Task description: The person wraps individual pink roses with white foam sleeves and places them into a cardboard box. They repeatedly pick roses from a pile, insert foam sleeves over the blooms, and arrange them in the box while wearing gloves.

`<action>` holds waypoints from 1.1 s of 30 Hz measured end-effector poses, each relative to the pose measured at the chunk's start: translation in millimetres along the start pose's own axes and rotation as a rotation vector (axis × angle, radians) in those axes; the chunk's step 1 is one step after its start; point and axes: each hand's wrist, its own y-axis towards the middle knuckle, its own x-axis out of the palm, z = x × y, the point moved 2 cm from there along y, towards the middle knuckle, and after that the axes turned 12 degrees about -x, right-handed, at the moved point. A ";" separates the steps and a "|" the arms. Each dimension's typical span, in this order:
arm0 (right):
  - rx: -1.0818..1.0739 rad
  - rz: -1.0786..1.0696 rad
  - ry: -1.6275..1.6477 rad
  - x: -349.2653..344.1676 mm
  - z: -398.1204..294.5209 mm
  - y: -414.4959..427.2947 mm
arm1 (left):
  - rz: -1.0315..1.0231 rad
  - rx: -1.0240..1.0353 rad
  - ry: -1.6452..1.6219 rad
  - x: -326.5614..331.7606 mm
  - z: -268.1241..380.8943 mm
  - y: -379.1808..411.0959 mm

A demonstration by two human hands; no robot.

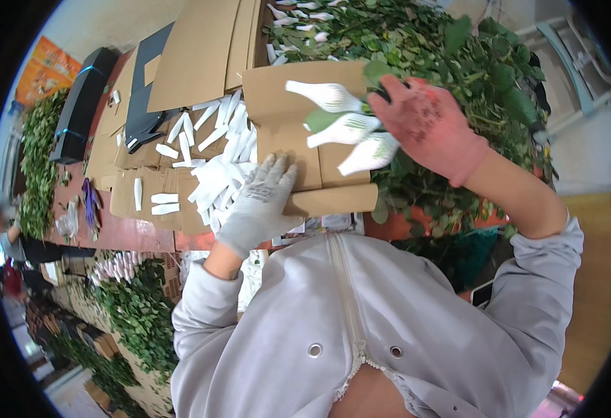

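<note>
My left hand [261,204], in a whitish glove, lies flat with its fingers on the left part of a creased cardboard sheet [284,107], beside a pile of white foam mesh sleeves [219,180]. My right hand [425,123], in a pink-red glove, is at the sheet's right edge, around the stems just behind three flower heads in white mesh sleeves [344,129]. These heads point left over the cardboard, with a green leaf between two of them. The sheet's near edge is folded up in a flap [331,201]. The right fingertips are partly hidden by leaves.
Leafy stems [472,99] heap up at the right, with more sleeved heads at the back. Large cardboard sheets [196,47] stand behind the sleeve pile. A strapped black bundle [86,104] and purple gloves [91,206] lie at the left. A person [10,240] is at the far left.
</note>
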 end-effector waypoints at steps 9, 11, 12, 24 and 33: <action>0.075 -0.359 0.432 85.4 -93.3 15.9 | 0.343 0.093 -0.377 -50.3 -22.2 -18.4; 0.153 -0.505 0.611 49.6 -74.3 22.7 | 0.358 0.187 -0.313 -42.3 -17.8 -4.6; 0.146 -0.501 0.687 42.3 -63.5 18.0 | 0.376 0.222 -0.275 -41.5 -13.2 3.9; 0.122 -0.245 0.343 57.6 -80.5 5.8 | 0.145 0.097 -0.103 2.1 -36.3 54.9; 0.381 0.557 0.009 1.1 66.3 -29.4 | 0.113 0.206 -0.111 -23.1 -20.9 49.1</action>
